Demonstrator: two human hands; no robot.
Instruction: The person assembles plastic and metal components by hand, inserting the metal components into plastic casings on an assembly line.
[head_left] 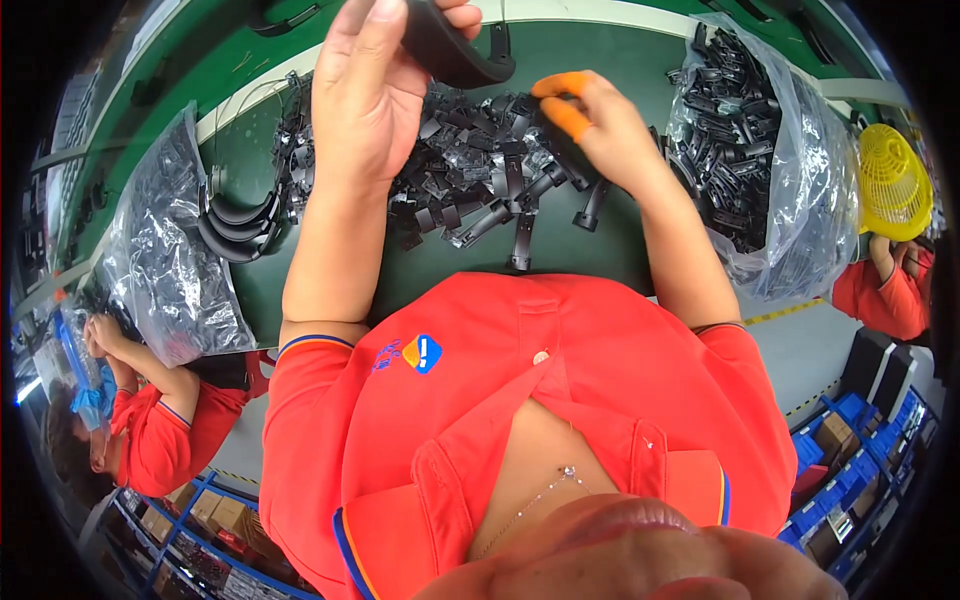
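Observation:
My left hand [365, 85] is raised at the top and closed round a curved black headband [455, 50], whose free end points right. Beside it, over the pile's right part, is my right hand [605, 125]. Orange finger covers sit on its thumb and a finger, which are apart with nothing visible between them. Dark parts lie right under this hand, and its other fingers are hidden. The pile of small black plastic parts [470, 150], some in clear film, spreads over the green tabletop [400, 275].
Several curved black bands [240, 230] lie at the left, by a clear plastic bag [175, 240]. A large clear bag full of black parts [735, 140] lies at the right. Farther right is a yellow basket [890, 180]. People in red shirts sit at both sides.

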